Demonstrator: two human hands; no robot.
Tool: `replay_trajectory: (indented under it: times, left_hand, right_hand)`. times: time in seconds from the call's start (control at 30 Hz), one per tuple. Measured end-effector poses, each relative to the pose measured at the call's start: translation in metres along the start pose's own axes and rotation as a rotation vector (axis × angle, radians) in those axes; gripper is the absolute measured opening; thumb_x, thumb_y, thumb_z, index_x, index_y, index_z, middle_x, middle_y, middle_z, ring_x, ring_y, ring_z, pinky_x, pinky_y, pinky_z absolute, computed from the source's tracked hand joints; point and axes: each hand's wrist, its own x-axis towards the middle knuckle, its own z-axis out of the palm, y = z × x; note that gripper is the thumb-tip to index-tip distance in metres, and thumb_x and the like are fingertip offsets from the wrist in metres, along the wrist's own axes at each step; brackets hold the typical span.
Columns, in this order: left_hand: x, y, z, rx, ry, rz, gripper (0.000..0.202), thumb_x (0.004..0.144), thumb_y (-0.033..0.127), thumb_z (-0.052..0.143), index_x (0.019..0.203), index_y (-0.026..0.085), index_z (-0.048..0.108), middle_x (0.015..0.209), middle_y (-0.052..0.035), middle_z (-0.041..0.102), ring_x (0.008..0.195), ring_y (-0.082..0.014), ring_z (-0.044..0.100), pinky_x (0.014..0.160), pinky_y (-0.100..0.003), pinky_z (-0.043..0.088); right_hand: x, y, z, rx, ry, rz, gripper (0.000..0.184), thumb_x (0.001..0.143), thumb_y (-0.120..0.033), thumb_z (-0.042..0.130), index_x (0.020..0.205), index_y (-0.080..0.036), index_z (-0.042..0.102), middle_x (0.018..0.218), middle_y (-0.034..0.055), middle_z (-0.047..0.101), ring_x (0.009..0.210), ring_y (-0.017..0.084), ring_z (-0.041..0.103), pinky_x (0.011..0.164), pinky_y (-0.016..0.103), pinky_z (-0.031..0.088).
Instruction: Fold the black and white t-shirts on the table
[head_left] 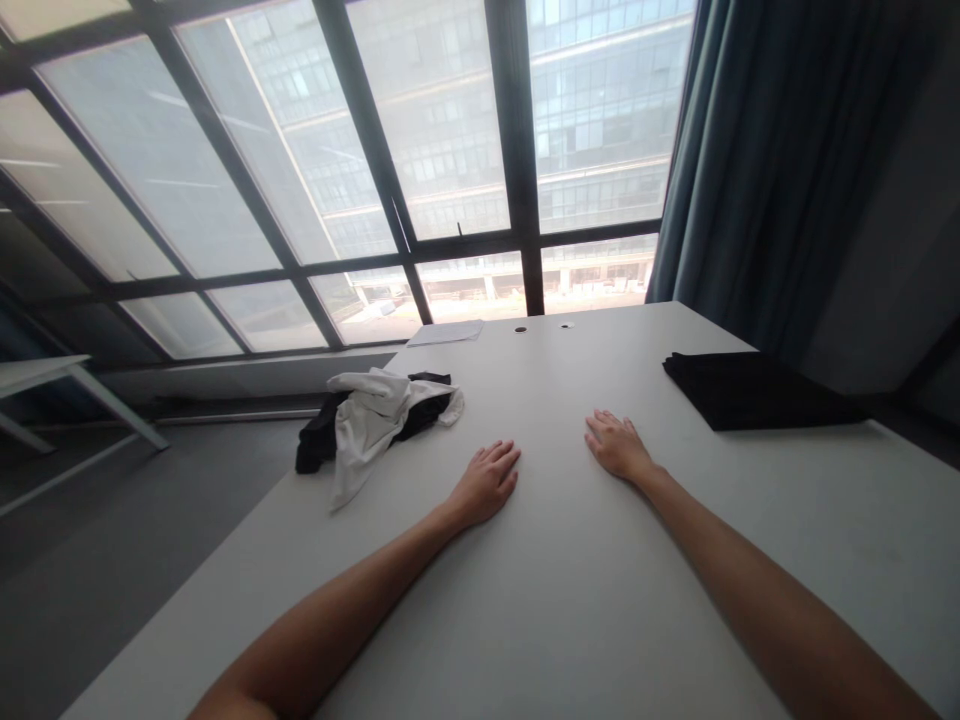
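My left hand [487, 482] rests palm down on the white table [525, 620], fingers stretched out and holding nothing. Across from it, my right hand [617, 445] also lies flat on the tabletop, its fingers apart. Left of my left hand is a crumpled pile: a white cloth [371, 415] draped over a black cloth [319, 435], near the table's left edge. To the right of my right hand lies a folded black cloth [765, 390], flat and near the right edge. Neither hand touches any of the cloth.
White paper sheets [446, 333] lie at the table's far left corner. Two small round grommets, one dark [520, 329] and one partly white [568, 325], sit near the far edge. Beyond are large windows [442, 130] and a blue curtain [750, 170]. Another table [45, 372] stands at left.
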Motion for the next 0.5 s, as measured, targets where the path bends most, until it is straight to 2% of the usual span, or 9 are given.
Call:
replay_trajectory:
  times: [0.5]
  left_hand:
    - [0.0005,0.0003,-0.0004,-0.006,-0.004,0.001,0.048,0.097,0.030,0.046,0.143,0.018,0.052,0.155,-0.0108,0.041,0.144,-0.0299,0.035,0.120,-0.050,0.026]
  right_hand:
    - [-0.0024,-0.0026,-0.0046,-0.001,0.006,-0.001,0.049,0.100,-0.035,0.037,0.143,-0.017,0.049,0.159,0.0120,0.035,0.147,0.026,0.028,0.118,0.052,0.017]
